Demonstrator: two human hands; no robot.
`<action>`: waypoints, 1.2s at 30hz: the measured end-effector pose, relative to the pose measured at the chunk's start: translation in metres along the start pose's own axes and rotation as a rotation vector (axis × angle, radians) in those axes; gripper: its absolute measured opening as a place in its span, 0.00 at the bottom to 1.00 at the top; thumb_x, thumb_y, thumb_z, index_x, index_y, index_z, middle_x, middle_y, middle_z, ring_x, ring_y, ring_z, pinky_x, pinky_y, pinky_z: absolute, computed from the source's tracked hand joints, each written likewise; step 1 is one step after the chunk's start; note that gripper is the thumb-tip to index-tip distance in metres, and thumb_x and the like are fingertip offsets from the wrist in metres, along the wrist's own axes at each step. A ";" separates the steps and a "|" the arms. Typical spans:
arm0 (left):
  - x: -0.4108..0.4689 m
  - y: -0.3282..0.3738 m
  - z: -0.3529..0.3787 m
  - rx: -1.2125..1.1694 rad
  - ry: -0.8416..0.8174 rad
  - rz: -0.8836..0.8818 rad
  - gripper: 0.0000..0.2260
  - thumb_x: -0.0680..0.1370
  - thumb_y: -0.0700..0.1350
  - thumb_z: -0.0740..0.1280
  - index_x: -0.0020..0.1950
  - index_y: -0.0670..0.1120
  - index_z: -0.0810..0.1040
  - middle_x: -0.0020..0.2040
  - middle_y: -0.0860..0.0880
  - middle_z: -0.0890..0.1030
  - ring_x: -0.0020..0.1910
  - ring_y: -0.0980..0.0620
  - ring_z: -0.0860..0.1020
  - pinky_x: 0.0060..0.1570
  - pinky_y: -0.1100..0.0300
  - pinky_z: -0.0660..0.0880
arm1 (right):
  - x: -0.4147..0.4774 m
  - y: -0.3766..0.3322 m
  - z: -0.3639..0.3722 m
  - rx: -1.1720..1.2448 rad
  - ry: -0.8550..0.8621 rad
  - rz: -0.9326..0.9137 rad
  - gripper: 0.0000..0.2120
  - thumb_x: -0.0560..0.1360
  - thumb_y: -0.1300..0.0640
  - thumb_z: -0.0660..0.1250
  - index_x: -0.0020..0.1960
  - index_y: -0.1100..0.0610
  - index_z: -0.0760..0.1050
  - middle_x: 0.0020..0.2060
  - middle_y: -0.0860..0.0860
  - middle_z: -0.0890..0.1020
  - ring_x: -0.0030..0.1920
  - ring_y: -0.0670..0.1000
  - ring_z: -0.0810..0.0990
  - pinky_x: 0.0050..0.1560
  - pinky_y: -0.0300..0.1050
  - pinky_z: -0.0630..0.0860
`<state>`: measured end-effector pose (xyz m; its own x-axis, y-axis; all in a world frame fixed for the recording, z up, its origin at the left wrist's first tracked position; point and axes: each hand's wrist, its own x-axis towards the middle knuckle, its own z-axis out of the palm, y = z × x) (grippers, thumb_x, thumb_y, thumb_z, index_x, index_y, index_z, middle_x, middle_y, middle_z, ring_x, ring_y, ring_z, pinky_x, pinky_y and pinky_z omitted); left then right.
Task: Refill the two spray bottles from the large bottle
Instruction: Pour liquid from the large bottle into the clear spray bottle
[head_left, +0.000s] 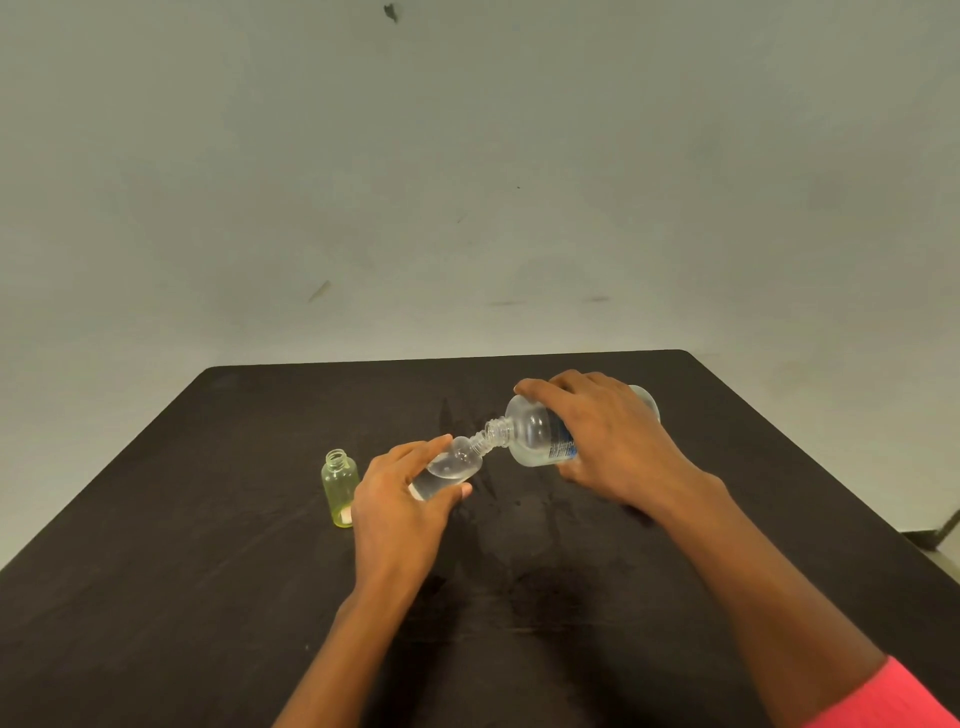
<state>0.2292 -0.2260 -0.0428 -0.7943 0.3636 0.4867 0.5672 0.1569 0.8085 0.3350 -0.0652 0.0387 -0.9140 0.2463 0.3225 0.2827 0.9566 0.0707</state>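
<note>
1. Far left on your dark tabletop (208, 597): the little yellow-green spray bottle (340, 488) stands upright by itself, threaded neck open at the top. It sits just beside your left hand, on its outer side. I can't tell if they actually touch.

2. Next over, your left hand (400, 512) is wrapped around the lower half of the clear spray bottle (452, 467), thumb on the near side and fingers on the far side. You've got it lifted off the tabletop and tilted, with the neck pointing up and to the right. There's clear liquid inside, pooled toward the bottom end in your grip.

3. In the middle, the two bottle mouths meet. The clear spray bottle's neck is right up against the mouth of the large bottle (535, 436), threads to threads as far as I can see.

4. The large bottle is tipped over almost onto its side, mouth pointing left and a bit down. It's clear, with a blue printed label partly hidden under your palm.

5. Your right hand (613, 441) grips the large bottle from above, fingers curled over the far side and thumb underneath, holding it above the tabletop.

6. Far right, bottom corner: a bit of pink sleeve (893, 701) on your right arm. Behind it all is a plain pale wall (467, 182) with a few scuffs.
</note>
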 end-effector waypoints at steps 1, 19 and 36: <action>0.000 0.000 0.000 0.002 0.000 0.001 0.21 0.64 0.40 0.78 0.54 0.54 0.81 0.48 0.63 0.80 0.52 0.59 0.75 0.49 0.77 0.66 | 0.000 0.000 0.000 0.000 0.002 0.000 0.34 0.69 0.56 0.70 0.71 0.43 0.59 0.64 0.47 0.71 0.62 0.51 0.70 0.62 0.44 0.64; -0.001 0.000 -0.001 -0.013 0.000 -0.018 0.21 0.64 0.40 0.77 0.54 0.55 0.81 0.47 0.63 0.79 0.52 0.59 0.75 0.50 0.70 0.68 | 0.000 -0.001 0.000 0.002 -0.004 -0.003 0.35 0.69 0.57 0.71 0.71 0.44 0.59 0.64 0.48 0.71 0.62 0.52 0.71 0.63 0.46 0.65; -0.001 -0.001 0.001 -0.021 -0.001 -0.010 0.21 0.64 0.40 0.78 0.54 0.54 0.81 0.48 0.60 0.81 0.52 0.60 0.75 0.49 0.78 0.66 | -0.001 0.002 0.001 -0.012 0.003 -0.004 0.35 0.69 0.56 0.71 0.71 0.43 0.59 0.64 0.47 0.71 0.62 0.52 0.71 0.63 0.45 0.65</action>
<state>0.2292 -0.2257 -0.0445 -0.7997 0.3629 0.4782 0.5545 0.1413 0.8201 0.3358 -0.0637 0.0380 -0.9142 0.2419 0.3251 0.2827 0.9556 0.0837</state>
